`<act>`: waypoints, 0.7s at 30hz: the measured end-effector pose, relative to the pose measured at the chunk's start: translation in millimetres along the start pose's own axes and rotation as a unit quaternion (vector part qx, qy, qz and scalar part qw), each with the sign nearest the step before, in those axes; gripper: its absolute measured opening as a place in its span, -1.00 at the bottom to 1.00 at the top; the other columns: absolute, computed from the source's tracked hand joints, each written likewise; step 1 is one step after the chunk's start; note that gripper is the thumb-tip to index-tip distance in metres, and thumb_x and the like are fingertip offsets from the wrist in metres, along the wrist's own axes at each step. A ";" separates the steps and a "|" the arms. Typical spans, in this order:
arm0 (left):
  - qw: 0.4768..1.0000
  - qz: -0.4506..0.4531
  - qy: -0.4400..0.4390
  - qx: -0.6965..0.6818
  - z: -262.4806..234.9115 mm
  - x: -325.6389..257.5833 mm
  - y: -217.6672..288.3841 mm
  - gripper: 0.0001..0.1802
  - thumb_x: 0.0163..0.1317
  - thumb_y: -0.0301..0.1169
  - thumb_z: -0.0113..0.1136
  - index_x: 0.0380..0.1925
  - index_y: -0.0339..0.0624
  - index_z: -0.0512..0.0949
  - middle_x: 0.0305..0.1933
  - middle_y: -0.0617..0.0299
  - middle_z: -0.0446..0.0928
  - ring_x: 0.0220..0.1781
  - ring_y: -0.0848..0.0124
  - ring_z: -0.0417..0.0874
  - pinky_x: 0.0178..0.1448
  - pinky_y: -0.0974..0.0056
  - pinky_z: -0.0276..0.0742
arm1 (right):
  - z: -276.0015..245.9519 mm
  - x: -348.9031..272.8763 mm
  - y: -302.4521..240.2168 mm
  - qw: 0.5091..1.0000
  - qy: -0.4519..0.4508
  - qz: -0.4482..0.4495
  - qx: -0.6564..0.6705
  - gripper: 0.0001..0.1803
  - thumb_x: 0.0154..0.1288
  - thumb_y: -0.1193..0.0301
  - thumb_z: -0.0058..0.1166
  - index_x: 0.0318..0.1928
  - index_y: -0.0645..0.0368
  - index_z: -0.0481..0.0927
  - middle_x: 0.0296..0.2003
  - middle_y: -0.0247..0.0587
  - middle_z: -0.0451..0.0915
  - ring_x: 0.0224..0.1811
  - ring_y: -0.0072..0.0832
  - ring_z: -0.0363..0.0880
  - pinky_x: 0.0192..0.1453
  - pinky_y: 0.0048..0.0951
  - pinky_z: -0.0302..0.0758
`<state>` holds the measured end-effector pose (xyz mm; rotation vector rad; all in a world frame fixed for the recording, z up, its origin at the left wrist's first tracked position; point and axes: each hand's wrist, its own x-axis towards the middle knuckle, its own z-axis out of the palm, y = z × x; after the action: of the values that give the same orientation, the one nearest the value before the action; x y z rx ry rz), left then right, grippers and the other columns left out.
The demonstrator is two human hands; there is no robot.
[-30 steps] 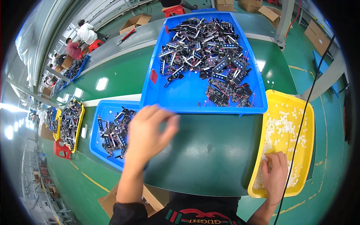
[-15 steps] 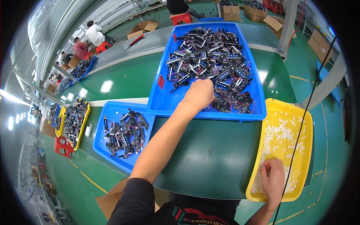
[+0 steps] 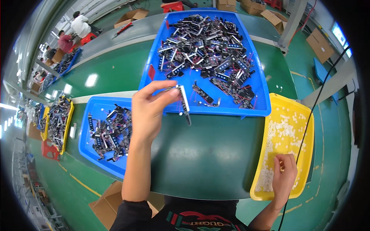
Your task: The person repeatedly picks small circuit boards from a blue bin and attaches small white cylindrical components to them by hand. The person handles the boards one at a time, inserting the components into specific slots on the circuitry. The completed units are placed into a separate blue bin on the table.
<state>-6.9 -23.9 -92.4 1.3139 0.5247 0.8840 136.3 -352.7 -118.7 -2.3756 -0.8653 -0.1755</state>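
Observation:
My left hand [image 3: 149,111] pinches a small circuit board assembly [image 3: 185,103] by its upper end, between thumb and fingers. The board has a pale strip along its side and hangs tilted over the near edge of the large blue tray [image 3: 227,109], which is heaped with similar dark boards and thin red wires. At the right, my right hand [image 3: 284,175] is over the near half of a yellow tray [image 3: 256,188] of small white rings [image 3: 283,129]. Its fingers are curled and closed toward the thumb; what they hold, if anything, is too small to make out.
A smaller blue tray [image 3: 86,148] of boards stands at the left on the green table [image 3: 208,154]. Black cable [image 3: 310,129] crosses in front of the yellow tray. Below the table is an open cardboard box [image 3: 110,202]. People sit farther along the line at the far left.
My left hand has come out of the pile in the large blue tray, moving left and nearer, with a circuit board assembly in it. My right hand has stayed over the yellow tray.

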 end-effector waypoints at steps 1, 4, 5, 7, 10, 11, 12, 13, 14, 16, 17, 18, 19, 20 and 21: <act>0.998 -0.005 0.014 -0.053 0.1 -6.7 -1.9 -0.77 0.20 -0.57 0.21 -0.12 -0.38 0.53 -0.17 -0.03 0.61 -0.23 0.20 0.71 -0.09 0.23 0.67 | -1.9 0.8 -3.6 1.000 0.009 -0.001 0.014 -0.89 0.11 0.66 0.17 -0.32 0.31 0.54 -0.43 -0.10 0.47 -0.48 -0.30 0.47 -0.39 -0.39 0.42; 0.975 -0.068 0.026 -0.209 10.0 -29.0 -1.0 -0.78 0.25 -0.56 0.15 -0.10 -0.30 0.51 -0.10 -0.05 0.58 -0.23 0.16 0.71 -0.21 0.22 0.72 | 0.1 2.6 -22.3 0.996 0.041 -0.032 0.074 -0.86 0.07 0.72 0.20 -0.33 0.32 0.57 -0.45 -0.10 0.52 -0.55 -0.42 0.49 -0.48 -0.49 0.39; 0.972 -0.085 0.001 -0.219 10.7 -32.5 -3.2 -0.78 0.24 -0.56 0.17 -0.10 -0.30 0.51 -0.11 -0.04 0.58 -0.22 0.17 0.71 -0.20 0.20 0.72 | 1.6 4.9 -33.6 0.992 0.043 -0.052 0.108 -0.84 0.06 0.72 0.21 -0.31 0.32 0.58 -0.43 -0.11 0.53 -0.53 -0.43 0.50 -0.48 -0.51 0.40; 0.963 -0.120 -0.045 -0.235 9.4 -39.7 -8.2 -0.77 0.23 -0.56 0.20 -0.10 -0.30 0.52 -0.13 -0.01 0.59 -0.20 0.18 0.71 -0.19 0.18 0.72 | 8.5 8.0 -59.0 0.978 0.042 -0.092 0.180 -0.81 0.04 0.73 0.23 -0.28 0.32 0.60 -0.40 -0.12 0.55 -0.50 -0.45 0.52 -0.47 -0.55 0.42; 0.980 -0.109 -0.031 -0.162 17.8 -45.4 -16.8 -0.86 0.27 -0.54 0.17 -0.18 -0.31 0.52 -0.10 0.00 0.57 -0.21 0.20 0.71 -0.21 0.19 0.72 | 26.0 7.9 -90.0 0.951 -0.011 -0.104 0.291 -0.77 0.04 0.72 0.24 -0.23 0.33 0.64 -0.33 -0.13 0.58 -0.46 -0.52 0.53 -0.47 -0.61 0.43; 0.985 -0.099 -0.025 -0.139 21.2 -45.6 -18.4 -0.88 0.28 -0.54 0.16 -0.19 -0.31 0.52 -0.10 0.00 0.57 -0.22 0.21 0.71 -0.22 0.19 0.72 | 29.6 9.7 -101.2 0.942 -0.029 -0.097 0.319 -0.78 0.06 0.72 0.24 -0.23 0.33 0.64 -0.31 -0.13 0.58 -0.45 -0.54 0.54 -0.48 -0.63 0.44; 0.983 -0.108 -0.026 -0.144 22.4 -46.8 -20.0 -0.89 0.29 -0.53 0.15 -0.21 -0.30 0.50 -0.09 0.02 0.57 -0.20 0.21 0.70 -0.19 0.18 0.71 | 36.7 10.2 -105.2 0.931 -0.032 -0.108 0.346 -0.79 0.07 0.72 0.23 -0.22 0.33 0.64 -0.31 -0.12 0.58 -0.45 -0.55 0.54 -0.48 -0.63 0.44; 0.981 -0.109 -0.021 -0.157 24.3 -47.2 -21.5 -0.90 0.30 -0.53 0.15 -0.21 -0.29 0.49 -0.09 0.02 0.57 -0.19 0.21 0.70 -0.17 0.18 0.71 | 47.0 9.9 -106.6 0.919 -0.034 -0.118 0.374 -0.80 0.09 0.72 0.22 -0.22 0.34 0.64 -0.31 -0.12 0.58 -0.45 -0.56 0.53 -0.48 -0.63 0.43; 0.980 -0.109 -0.014 -0.168 26.5 -48.2 -22.6 -0.90 0.30 -0.52 0.14 -0.21 -0.28 0.48 -0.09 0.02 0.57 -0.18 0.21 0.70 -0.15 0.18 0.71 | 56.2 9.0 -108.3 0.908 -0.024 -0.123 0.399 -0.80 0.11 0.73 0.20 -0.21 0.34 0.63 -0.30 -0.11 0.58 -0.44 -0.58 0.54 -0.47 -0.63 0.43; 0.974 -0.110 -0.007 -0.198 28.5 -50.1 -23.8 -0.90 0.31 -0.52 0.13 -0.21 -0.26 0.46 -0.11 0.03 0.57 -0.17 0.20 0.69 -0.12 0.17 0.70 | 70.4 3.6 -112.5 0.873 -0.017 -0.054 0.485 -0.80 0.13 0.73 0.19 -0.20 0.34 0.62 -0.29 -0.11 0.58 -0.43 -0.60 0.53 -0.44 -0.62 0.43; 0.970 -0.110 -0.007 -0.217 28.9 -51.0 -23.6 -0.91 0.32 -0.51 0.12 -0.21 -0.25 0.44 -0.12 0.04 0.57 -0.16 0.19 0.69 -0.11 0.17 0.70 | 76.2 0.9 -112.6 0.850 -0.013 -0.019 0.526 -0.80 0.14 0.73 0.19 -0.19 0.34 0.61 -0.29 -0.11 0.58 -0.42 -0.61 0.52 -0.43 -0.62 0.43; 0.965 -0.110 -0.006 -0.236 29.3 -52.1 -24.0 -0.91 0.33 -0.51 0.11 -0.21 -0.24 0.43 -0.13 0.05 0.57 -0.15 0.19 0.69 -0.10 0.16 0.70 | 80.8 -2.3 -110.6 0.834 -0.013 -0.010 0.552 -0.79 0.18 0.73 0.15 -0.15 0.37 0.57 -0.29 -0.12 0.58 -0.37 -0.57 0.56 -0.31 -0.60 0.51; 0.961 -0.111 -0.002 -0.251 30.4 -53.1 -24.2 -0.90 0.32 -0.52 0.11 -0.21 -0.24 0.42 -0.14 0.07 0.55 -0.14 0.18 0.69 -0.11 0.16 0.70 | 82.9 -3.0 -111.7 0.806 -0.017 0.014 0.591 -0.79 0.20 0.73 0.13 -0.13 0.38 0.56 -0.29 -0.11 0.58 -0.33 -0.52 0.58 -0.26 -0.57 0.54; 0.957 -0.112 0.002 -0.267 32.1 -55.0 -24.6 -0.90 0.32 -0.53 0.11 -0.20 -0.23 0.42 -0.15 0.09 0.54 -0.12 0.18 0.68 -0.11 0.16 0.70 | 85.0 -3.3 -113.7 0.776 -0.021 0.037 0.629 -0.79 0.22 0.73 0.11 -0.11 0.39 0.55 -0.29 -0.11 0.57 -0.30 -0.48 0.61 -0.22 -0.55 0.56; 0.953 -0.113 0.006 -0.282 34.0 -57.1 -25.2 -0.90 0.32 -0.54 0.10 -0.20 -0.22 0.41 -0.16 0.11 0.53 -0.11 0.18 0.68 -0.11 0.16 0.70 | 85.7 -3.2 -114.6 0.744 -0.025 0.060 0.665 -0.78 0.23 0.73 0.09 -0.09 0.41 0.53 -0.28 -0.11 0.57 -0.26 -0.44 0.64 -0.17 -0.52 0.59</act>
<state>-7.6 -90.3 -117.9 0.7112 0.3819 0.7737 55.9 -235.1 -133.0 -1.0421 -0.5129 0.4427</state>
